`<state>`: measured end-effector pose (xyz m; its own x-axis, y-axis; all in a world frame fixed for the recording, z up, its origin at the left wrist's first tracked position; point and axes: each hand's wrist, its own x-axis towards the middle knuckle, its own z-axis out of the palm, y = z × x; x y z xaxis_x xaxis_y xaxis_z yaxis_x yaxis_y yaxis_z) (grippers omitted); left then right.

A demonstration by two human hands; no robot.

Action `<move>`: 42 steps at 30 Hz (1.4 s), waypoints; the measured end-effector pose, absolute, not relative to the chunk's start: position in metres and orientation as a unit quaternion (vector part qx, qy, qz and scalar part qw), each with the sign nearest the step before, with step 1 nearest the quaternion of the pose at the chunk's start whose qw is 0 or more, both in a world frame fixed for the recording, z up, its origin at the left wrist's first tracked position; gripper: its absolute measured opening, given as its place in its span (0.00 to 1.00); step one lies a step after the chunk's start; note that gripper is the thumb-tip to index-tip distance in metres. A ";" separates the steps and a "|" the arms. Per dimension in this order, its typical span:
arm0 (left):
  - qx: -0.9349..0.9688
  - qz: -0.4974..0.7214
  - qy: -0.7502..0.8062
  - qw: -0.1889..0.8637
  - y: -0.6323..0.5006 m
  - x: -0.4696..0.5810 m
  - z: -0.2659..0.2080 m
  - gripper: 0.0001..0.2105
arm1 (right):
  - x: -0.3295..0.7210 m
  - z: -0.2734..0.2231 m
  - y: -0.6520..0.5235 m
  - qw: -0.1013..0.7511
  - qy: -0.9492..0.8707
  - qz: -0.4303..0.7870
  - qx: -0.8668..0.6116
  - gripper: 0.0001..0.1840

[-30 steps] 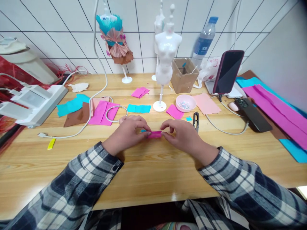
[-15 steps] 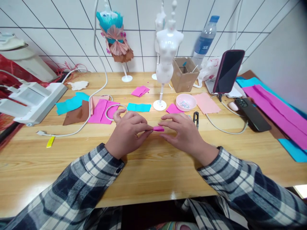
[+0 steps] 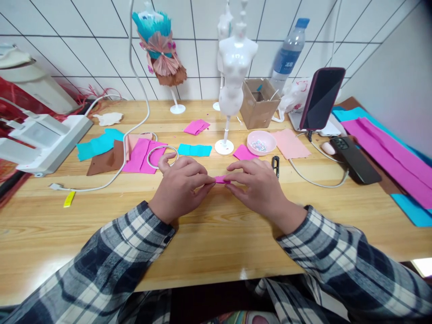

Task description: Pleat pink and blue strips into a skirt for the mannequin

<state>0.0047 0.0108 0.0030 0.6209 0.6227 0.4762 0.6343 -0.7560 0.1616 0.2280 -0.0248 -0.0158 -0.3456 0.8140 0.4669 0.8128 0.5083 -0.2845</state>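
Head view: plaid-sleeved forearms (image 3: 114, 247) converge over the wooden table (image 3: 216, 252), palms down. Left hand (image 3: 180, 186) pinches one end of a folded pink strip (image 3: 221, 179); right hand (image 3: 256, 186) grips the other. Strip sits between the hands, before a glossy white mannequin (image 3: 232, 72). Round pink bowl (image 3: 265, 135) contains shiny beads (image 3: 258, 146).

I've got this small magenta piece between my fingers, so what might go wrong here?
The magenta piece is small and pinched near its ends, so it might slip or crease. The pink bowl stands just beyond the right hand; a knock might spill its shiny bits. The white cable loop beside the left hand could snag.
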 end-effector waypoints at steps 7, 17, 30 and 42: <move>-0.901 -0.264 -0.345 0.013 0.012 0.006 -0.003 0.08 | 0.230 -0.018 -0.022 0.290 -0.819 0.007 -0.495 0.08; -0.915 -0.174 -0.363 0.020 0.011 0.005 -0.003 0.06 | 0.229 -0.015 -0.022 0.219 -0.837 -0.012 -0.501 0.06; -0.927 -0.106 -0.358 -0.030 0.010 0.005 -0.005 0.07 | 0.229 -0.013 -0.022 0.137 -0.838 0.084 -0.521 0.07; -0.883 -0.115 -0.432 -0.144 0.023 0.005 -0.017 0.10 | 0.230 -0.017 -0.011 0.149 -0.761 0.241 -0.583 0.07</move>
<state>0.0048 0.0227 -0.0174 0.5998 0.7963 0.0789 0.7299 -0.5848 0.3538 0.2301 -0.0115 -0.0167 -0.2748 0.9600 -0.0538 0.8161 0.2033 -0.5410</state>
